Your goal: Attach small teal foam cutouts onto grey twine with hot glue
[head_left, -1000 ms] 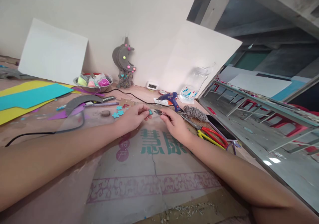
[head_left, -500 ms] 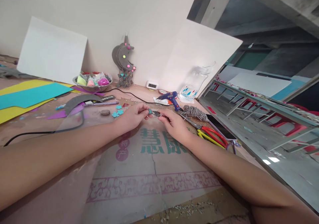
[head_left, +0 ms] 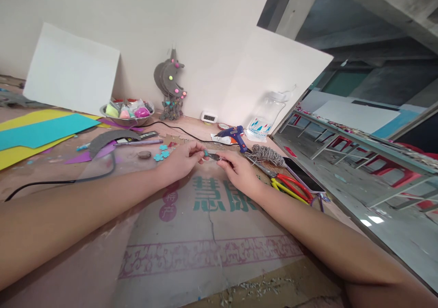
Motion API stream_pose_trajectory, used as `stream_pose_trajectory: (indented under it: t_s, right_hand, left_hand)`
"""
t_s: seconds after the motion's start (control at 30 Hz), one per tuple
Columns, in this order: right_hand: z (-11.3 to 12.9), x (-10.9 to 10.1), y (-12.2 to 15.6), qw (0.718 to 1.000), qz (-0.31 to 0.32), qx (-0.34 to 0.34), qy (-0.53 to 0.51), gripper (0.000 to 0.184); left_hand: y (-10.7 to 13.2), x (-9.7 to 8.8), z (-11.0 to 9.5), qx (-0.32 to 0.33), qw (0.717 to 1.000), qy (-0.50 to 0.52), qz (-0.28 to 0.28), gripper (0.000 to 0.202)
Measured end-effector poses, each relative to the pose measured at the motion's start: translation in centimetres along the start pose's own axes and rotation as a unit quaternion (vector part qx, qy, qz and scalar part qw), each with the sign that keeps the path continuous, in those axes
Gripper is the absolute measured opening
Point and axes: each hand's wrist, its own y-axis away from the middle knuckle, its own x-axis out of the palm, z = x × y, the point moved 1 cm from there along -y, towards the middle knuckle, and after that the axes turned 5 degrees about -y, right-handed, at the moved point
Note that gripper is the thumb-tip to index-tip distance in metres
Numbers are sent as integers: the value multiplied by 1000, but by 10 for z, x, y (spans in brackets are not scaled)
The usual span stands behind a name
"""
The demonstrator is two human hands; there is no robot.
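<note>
My left hand (head_left: 183, 161) is closed, pinching a small teal foam piece (head_left: 206, 153) between thumb and fingertips. Facing it, my right hand (head_left: 238, 169) is wrapped round what look like small scissors (head_left: 214, 156); the metal blades point left and meet the teal piece, while the handles are hidden in the fingers. Both hands are just above a clear plastic sheet (head_left: 171, 253) with printed characters. Beside my left wrist lie several teal flower cut-outs (head_left: 161, 153) and a brownish lump (head_left: 144, 154).
Right of my hands are a blue glue gun (head_left: 236, 137), grey cord (head_left: 267, 155), red-and-yellow-handled pliers (head_left: 292, 187), a phone (head_left: 303, 173) and a clear jug (head_left: 262, 118). Behind stand a grey moon ornament (head_left: 170, 80), a small clock (head_left: 208, 117) and a metal bowl (head_left: 126, 120). Foam sheets (head_left: 48, 132) lie left.
The blades, slightly spread before, now look closer together at the teal piece. Both hands stay in nearly the same place.
</note>
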Motion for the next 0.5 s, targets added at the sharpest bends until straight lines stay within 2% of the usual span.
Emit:
stream_pose_trajectory:
  t_s: [0.5]
  right_hand:
    - [4, -2, -1, 1000, -7, 0, 7, 25]
  left_hand:
    - [1, -1, -1, 11, 1000, -16, -8, 14]
